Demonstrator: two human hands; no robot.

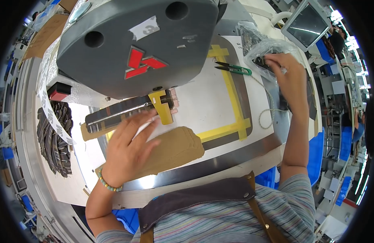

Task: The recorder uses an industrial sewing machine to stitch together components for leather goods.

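Note:
My left hand (130, 146) has its fingers spread, partly over a stack of flat tan pieces (174, 148). Its fingertips are by the lower edge of a dark plaid strip with a zipper (118, 116); whether they touch it cannot be made out. A yellow bracket (164, 108) under the machine head stands at the strip's right end. Over at the right, my right hand (290, 75) has its fingers pinched together at a clear plastic bag (257, 54) with small dark things inside. What the pinch holds is too small to tell.
The large grey machine head (114, 52) overhangs the white work plate, which yellow tape (234, 97) borders. Green-handled thread snips (234, 69) lie beside the bag, near a pale cord (272, 103). A pile of dark plaid strips (55, 139) sits at the left; a monitor (306, 26) stands far right.

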